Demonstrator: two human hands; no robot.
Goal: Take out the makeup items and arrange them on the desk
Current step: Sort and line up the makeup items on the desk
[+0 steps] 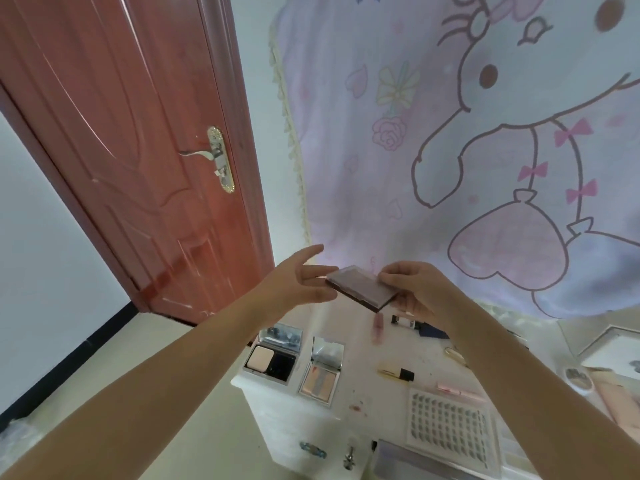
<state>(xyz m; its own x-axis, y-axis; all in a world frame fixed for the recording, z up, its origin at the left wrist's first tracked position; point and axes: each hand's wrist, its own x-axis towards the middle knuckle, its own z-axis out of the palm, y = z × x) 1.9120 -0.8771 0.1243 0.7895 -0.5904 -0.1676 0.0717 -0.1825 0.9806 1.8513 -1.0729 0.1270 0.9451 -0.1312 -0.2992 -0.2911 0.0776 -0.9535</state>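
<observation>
Reddish-brown door; pale lilac curtain printed with a cartoon rabbit and pink bows; mauve palette; white surface flecked with pink.

Right hand gripping closed palette above desk, left hand spread-fingered touching its end

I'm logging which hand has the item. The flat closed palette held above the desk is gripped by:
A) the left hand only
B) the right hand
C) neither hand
B: the right hand pinches the palette at one end, while the left hand is open with straight fingers beside its other end.
</observation>
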